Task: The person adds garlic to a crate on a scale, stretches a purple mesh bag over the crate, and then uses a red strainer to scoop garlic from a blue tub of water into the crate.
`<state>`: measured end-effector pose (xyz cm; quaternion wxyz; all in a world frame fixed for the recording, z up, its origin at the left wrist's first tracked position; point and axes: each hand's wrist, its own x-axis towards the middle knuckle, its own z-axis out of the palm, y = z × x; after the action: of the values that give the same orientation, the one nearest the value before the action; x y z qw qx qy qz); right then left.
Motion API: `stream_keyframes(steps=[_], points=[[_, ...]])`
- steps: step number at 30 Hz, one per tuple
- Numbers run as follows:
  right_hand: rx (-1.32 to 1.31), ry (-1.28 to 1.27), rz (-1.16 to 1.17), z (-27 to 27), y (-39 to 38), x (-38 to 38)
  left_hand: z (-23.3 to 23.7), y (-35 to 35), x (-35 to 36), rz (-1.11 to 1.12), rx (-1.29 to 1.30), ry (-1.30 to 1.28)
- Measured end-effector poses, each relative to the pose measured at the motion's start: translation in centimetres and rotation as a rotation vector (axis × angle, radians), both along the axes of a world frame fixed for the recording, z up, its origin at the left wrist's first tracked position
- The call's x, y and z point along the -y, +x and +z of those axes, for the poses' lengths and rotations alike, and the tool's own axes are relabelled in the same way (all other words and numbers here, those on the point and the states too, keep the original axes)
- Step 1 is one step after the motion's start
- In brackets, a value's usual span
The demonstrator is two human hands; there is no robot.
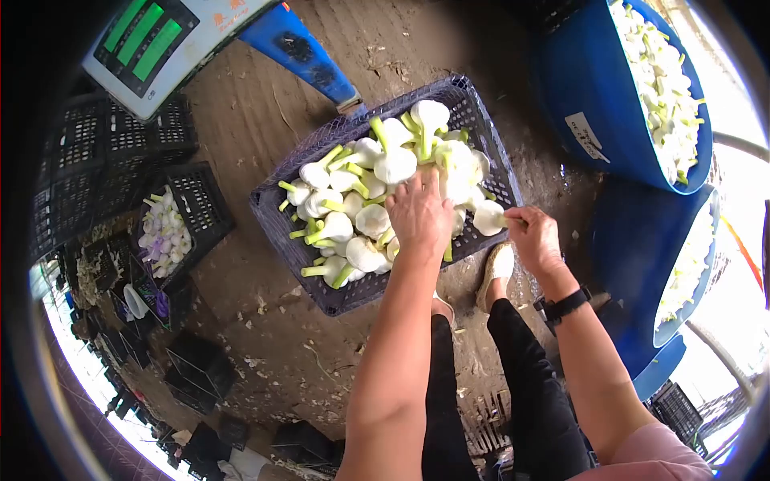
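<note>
A dark purple plastic crate [337,302] full of garlic bulbs [365,254] with short green stems stands in the middle of the view. My left hand [420,212] reaches down onto the bulbs, its fingers spread over them; its fingertips are partly lost among the white bulbs. At the crate's right edge, my right hand [532,236] pinches the stem of one garlic bulb [488,217]. That bulb hangs to the left of my fingers, over the rim. A black band is on my right wrist.
Blue barrels [573,88] [634,232] of garlic stand at the right. A scale with a green display [144,40] is at the upper left, near a blue post [301,52]. Black crates [196,208], one holding garlic, stand at the left. My feet are just below the crate.
</note>
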<state>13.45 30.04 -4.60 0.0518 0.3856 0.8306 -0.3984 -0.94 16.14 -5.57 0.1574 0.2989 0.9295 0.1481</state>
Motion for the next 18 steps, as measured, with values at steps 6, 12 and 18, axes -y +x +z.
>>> stream_keyframes(steps=[6, 12, 18], points=[[-0.037, -0.336, -0.226, 5.6, 0.1, -0.1, 7.5, 11.1, 11.9, 0.219, 0.300, 0.157], [-0.083, -0.645, -0.381, 6.1, 1.4, 3.2, 12.9, 27.2, 21.7, 0.352, 0.511, -0.320], [-0.088, -0.767, -0.401, 8.7, -0.5, 7.9, 10.5, 28.2, 22.3, 0.434, 0.651, -0.438]])
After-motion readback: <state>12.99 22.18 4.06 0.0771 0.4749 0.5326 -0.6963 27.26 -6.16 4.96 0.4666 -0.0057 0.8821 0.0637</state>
